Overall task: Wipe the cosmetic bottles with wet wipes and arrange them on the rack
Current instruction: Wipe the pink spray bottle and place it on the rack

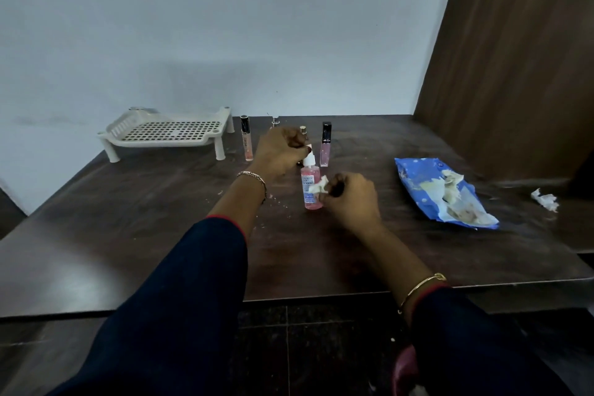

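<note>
With the left hand (279,151) gripping the top of the pink spray bottle (310,198) and the right hand (352,199) pinching a wet wipe (319,186) against its side, on the counter (160,219), well apart from the rack (167,133): steady from above, wipe right round, keep upright.

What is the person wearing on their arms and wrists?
The left sleeve and right sleeve are dark navy with a thin red edge at the cuff. A silvery chain bracelet is on the left wrist, a thin gold bangle on the right. The left hand and right hand have no gloves.
</note>
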A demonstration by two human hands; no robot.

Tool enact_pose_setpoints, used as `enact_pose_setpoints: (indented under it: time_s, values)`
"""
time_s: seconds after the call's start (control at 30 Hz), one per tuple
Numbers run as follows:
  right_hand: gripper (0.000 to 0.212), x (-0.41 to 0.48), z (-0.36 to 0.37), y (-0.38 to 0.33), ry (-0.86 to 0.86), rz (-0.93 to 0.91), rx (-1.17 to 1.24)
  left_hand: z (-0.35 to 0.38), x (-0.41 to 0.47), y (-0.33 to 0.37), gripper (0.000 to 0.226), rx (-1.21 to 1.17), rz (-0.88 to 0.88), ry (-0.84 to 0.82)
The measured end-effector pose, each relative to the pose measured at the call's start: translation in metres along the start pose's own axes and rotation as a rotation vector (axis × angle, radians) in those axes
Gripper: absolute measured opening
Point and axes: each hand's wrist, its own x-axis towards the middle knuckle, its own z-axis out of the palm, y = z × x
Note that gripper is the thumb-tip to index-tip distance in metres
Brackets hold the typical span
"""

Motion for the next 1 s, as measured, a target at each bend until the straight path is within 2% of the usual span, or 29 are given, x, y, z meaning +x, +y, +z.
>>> enact_pose_setpoints:
  time_s: [0.07,0.13,0.2,0.27,0.37,0.47,0.57,0.77,0.83,1.0]
  values:
    - [0.022,0.003,-0.001,-0.006,0.066,-0.040,0.128,-0.004,-0.002,0.000,0.021,-0.024,-0.001,0.002]
    - [0.014,0.006,0.001,-0.010,0.101,-0.070,0.277,-0.005,-0.003,0.000,0.024,-0.052,0.005,-0.012]
    - [0.013,0.007,0.004,-0.011,0.144,-0.067,0.329,-0.005,-0.004,0.000,0.024,-0.055,0.010,-0.025]
    - [0.005,0.008,0.009,-0.010,0.177,-0.073,0.278,-0.005,-0.005,-0.002,0.018,-0.062,0.010,-0.016]
    - [0.016,0.006,0.012,-0.011,0.171,-0.095,0.195,-0.004,-0.007,-0.007,0.017,-0.092,0.025,0.008]
    - [0.018,0.006,0.014,-0.012,0.150,-0.234,0.068,-0.004,-0.005,-0.013,0.021,-0.099,0.029,0.031]
    - [0.013,-0.001,0.014,-0.009,0.043,-0.404,-0.133,-0.006,-0.003,-0.013,0.022,-0.164,-0.001,0.011]
    - [0.015,-0.014,0.013,0.008,-0.111,-0.455,-0.233,-0.007,-0.003,-0.009,0.019,-0.212,0.007,-0.059]
    - [0.015,-0.010,0.009,0.004,-0.101,-0.475,-0.230,-0.005,-0.002,-0.009,0.020,-0.226,0.012,-0.065]
    - [0.013,0.012,0.001,-0.012,0.070,-0.483,-0.140,-0.004,-0.001,-0.011,0.022,-0.268,0.017,-0.069]
